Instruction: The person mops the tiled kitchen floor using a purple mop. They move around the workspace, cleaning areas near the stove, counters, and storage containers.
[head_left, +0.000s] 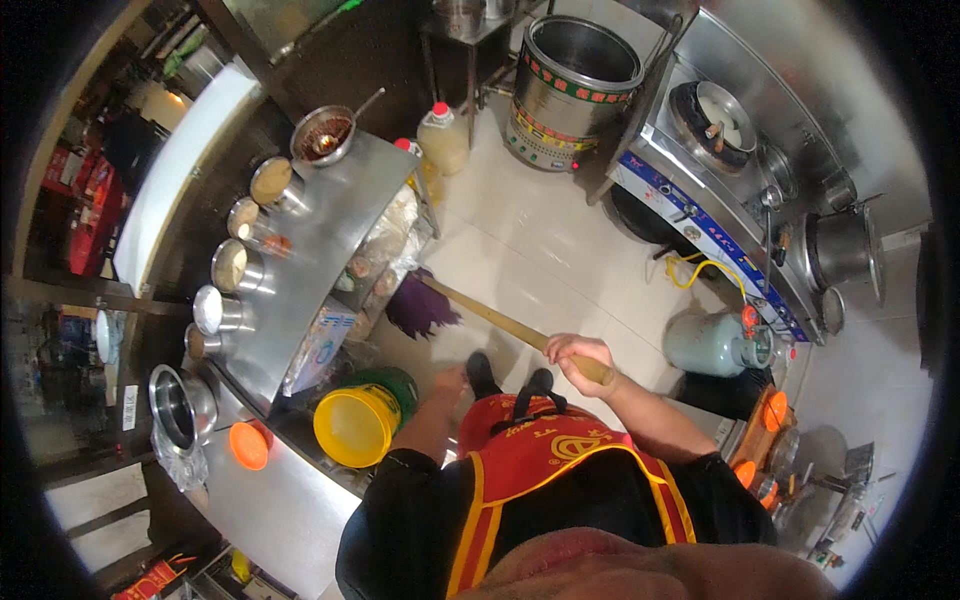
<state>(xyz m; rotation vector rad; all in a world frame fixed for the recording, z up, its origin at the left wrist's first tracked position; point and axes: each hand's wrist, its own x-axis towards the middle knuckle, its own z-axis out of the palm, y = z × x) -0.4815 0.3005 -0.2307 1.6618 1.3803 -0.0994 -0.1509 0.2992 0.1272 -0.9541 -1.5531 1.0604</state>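
Observation:
My right hand (583, 360) grips the upper part of a light wooden mop handle (495, 316), with the handle's end sticking out past my fist. The handle slants down to the left, to a purple mop head (421, 306) on the floor tiles at the foot of a steel table. My left hand (450, 379) hangs low at my side, close to a green bucket (397, 386) and a yellow bucket (356, 425). It is small and blurred, and its fingers are hard to make out.
A steel table (330, 202) on the left bears several metal pots and a strainer of dark red stuff (324, 135). Ahead stands a big steel cooking barrel (559, 97). On the right are a gas range (697, 214) and a gas cylinder (709, 343) with a yellow hose (705, 270).

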